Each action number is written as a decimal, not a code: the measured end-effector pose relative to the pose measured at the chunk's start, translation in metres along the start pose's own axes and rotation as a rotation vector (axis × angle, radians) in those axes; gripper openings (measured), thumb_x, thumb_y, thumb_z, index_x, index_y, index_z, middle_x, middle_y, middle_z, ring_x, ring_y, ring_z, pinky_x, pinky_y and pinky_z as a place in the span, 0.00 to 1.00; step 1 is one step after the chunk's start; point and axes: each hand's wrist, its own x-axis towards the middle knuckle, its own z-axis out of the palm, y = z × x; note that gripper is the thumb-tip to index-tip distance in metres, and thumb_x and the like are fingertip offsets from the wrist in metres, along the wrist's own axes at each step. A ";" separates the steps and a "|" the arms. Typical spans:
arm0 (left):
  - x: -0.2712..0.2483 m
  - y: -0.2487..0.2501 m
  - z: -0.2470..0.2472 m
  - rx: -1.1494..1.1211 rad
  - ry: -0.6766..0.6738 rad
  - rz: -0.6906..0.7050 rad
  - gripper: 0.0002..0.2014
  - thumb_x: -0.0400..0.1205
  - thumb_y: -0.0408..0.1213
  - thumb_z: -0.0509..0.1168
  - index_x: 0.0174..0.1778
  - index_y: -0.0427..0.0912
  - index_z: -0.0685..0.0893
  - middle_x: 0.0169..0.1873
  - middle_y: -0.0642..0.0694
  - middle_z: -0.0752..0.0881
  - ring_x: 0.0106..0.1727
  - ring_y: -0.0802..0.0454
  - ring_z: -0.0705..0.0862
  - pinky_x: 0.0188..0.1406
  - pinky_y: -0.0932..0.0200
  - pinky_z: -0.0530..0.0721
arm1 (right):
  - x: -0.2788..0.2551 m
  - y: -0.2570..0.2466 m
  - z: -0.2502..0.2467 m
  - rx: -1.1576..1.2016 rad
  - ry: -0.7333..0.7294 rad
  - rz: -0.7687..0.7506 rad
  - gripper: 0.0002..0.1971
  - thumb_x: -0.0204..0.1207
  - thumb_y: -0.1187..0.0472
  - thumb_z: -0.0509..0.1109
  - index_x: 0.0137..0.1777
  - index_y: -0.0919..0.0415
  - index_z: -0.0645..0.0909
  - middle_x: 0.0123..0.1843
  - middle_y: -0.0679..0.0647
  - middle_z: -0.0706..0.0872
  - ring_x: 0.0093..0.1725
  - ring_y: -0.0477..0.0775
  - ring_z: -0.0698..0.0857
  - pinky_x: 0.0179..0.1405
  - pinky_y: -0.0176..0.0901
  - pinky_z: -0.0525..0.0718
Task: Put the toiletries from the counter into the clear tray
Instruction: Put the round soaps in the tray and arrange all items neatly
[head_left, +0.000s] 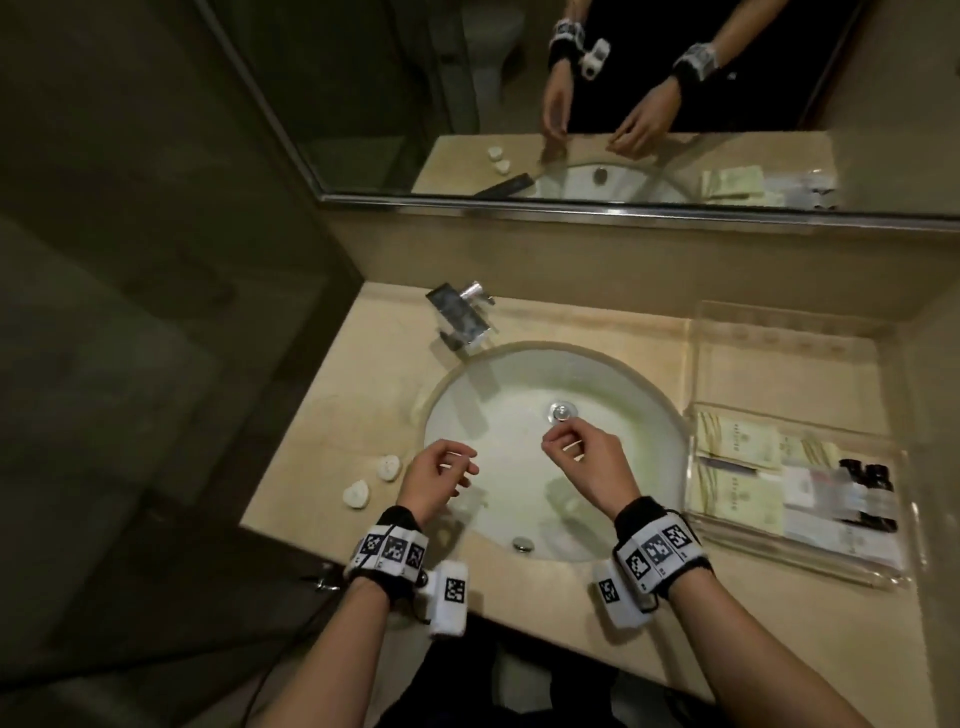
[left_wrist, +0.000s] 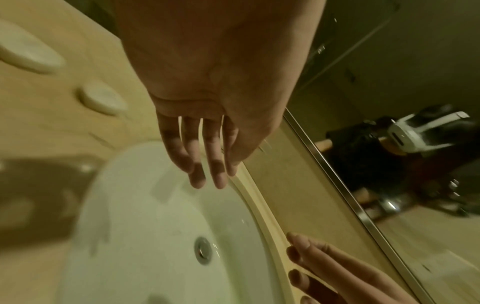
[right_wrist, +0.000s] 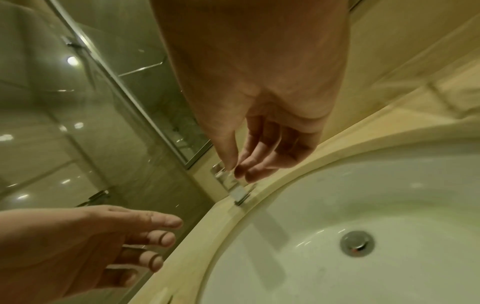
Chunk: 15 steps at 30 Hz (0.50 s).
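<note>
Two small round white toiletry pieces (head_left: 388, 466) (head_left: 356, 493) lie on the beige counter left of the sink; the left wrist view shows them too (left_wrist: 102, 100) (left_wrist: 26, 53). The clear tray (head_left: 779, 364) sits on the counter right of the sink, with pale yellow packets (head_left: 737, 441) and a dark item (head_left: 870, 493) in its near half. My left hand (head_left: 460, 467) (left_wrist: 207, 176) hovers over the basin's left edge, fingers relaxed and empty. My right hand (head_left: 558, 441) (right_wrist: 239, 170) hangs over the basin near the drain, fingers loosely curled, holding nothing that I can see.
The white sink (head_left: 452, 384) fills the middle of the counter, with a drain (head_left: 561, 412) and a chrome faucet (head_left: 460, 317) at the back left. A mirror (head_left: 571, 104) lines the back wall. The tray's far half holds nothing.
</note>
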 end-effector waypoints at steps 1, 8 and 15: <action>0.000 -0.009 -0.014 -0.021 0.036 -0.028 0.07 0.84 0.31 0.62 0.52 0.37 0.84 0.39 0.43 0.89 0.36 0.50 0.85 0.31 0.61 0.80 | 0.004 -0.006 0.014 -0.008 -0.036 -0.002 0.01 0.75 0.60 0.73 0.44 0.55 0.86 0.40 0.45 0.89 0.36 0.44 0.83 0.37 0.24 0.78; 0.001 -0.074 -0.097 -0.073 0.235 -0.200 0.07 0.77 0.26 0.67 0.42 0.43 0.85 0.34 0.46 0.87 0.29 0.58 0.85 0.29 0.66 0.83 | 0.028 -0.038 0.113 -0.104 -0.243 0.007 0.03 0.75 0.60 0.74 0.47 0.58 0.86 0.41 0.51 0.90 0.33 0.42 0.82 0.37 0.31 0.77; 0.012 -0.127 -0.147 -0.085 0.252 -0.314 0.17 0.62 0.25 0.79 0.40 0.46 0.84 0.37 0.45 0.86 0.40 0.46 0.85 0.49 0.52 0.86 | 0.048 -0.047 0.198 -0.262 -0.378 0.039 0.15 0.67 0.65 0.81 0.53 0.60 0.85 0.48 0.53 0.87 0.38 0.45 0.84 0.45 0.40 0.84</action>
